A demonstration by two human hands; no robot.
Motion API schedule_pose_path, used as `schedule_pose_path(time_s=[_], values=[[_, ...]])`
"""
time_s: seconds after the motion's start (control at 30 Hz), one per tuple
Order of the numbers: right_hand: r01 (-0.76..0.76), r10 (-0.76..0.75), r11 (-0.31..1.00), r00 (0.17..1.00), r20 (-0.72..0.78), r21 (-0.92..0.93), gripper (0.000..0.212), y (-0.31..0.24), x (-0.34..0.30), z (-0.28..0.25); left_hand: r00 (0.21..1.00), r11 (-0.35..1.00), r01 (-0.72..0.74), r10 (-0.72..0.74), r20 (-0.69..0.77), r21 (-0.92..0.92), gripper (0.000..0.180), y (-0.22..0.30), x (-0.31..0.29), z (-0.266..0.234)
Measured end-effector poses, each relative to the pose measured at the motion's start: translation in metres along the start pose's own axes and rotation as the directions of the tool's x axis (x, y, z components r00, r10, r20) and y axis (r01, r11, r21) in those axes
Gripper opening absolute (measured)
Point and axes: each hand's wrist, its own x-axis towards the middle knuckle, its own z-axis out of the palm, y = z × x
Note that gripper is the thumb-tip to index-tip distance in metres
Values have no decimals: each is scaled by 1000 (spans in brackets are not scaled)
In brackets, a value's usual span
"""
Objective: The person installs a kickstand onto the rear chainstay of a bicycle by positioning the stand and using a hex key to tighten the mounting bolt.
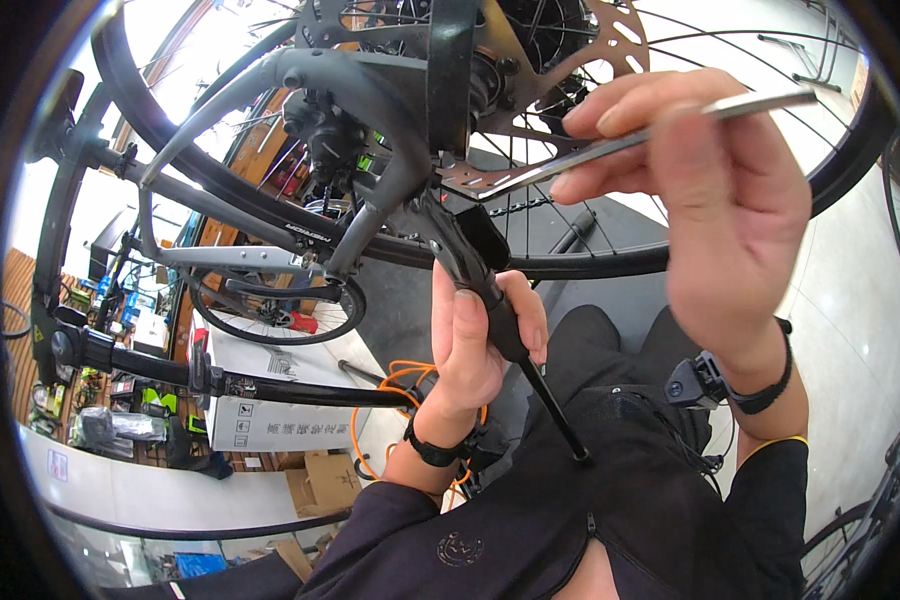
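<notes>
Just below the centre, my left hand (470,335) is closed around a black kickstand (551,408), whose thin leg slants down toward my torso. The kickstand's upper end meets the grey bicycle frame (395,165) near the rear wheel's axle. On the right, my right hand (715,195) pinches a long silver hex key (570,160) between thumb and fingers. The bent short end of the key reaches the top of the kickstand where it joins the frame; whether it sits in a bolt is too small to tell. A perforated brake rotor (618,38) is just above the key.
The spoked wheel with its black tyre (580,263) spans the upper view. Black stand tubes (150,368) run along the left. A second bicycle wheel (280,325), a white printed box (290,425), an orange cable (358,440) and a cardboard box (325,485) lie beyond.
</notes>
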Motion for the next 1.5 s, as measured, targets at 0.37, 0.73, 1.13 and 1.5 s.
schedule_pose_path(time_s=[0.37, 0.73, 1.13, 1.5], values=[[-15, -26, 977, 981, -192, -213, 19, -17, 21, -16, 1000, 1000, 9, -9, 12, 6, 38, 0, 1, -2], [-122, 69, 982, 942, -330, -141, 17, -1, 32, -9, 999, 999, 39, -39, 1, 5, 37, 7, 1, 1], [311, -318, 885, 947, 38, -348, 22, 1, -38, -9, 980, 996, 65, -51, -192, 68, 49, 0, -4, -7], [495, -532, 774, 847, 18, -396, 33, 17, -52, 15, 973, 996, 41, -21, -230, 84, 64, 8, 9, -13]])
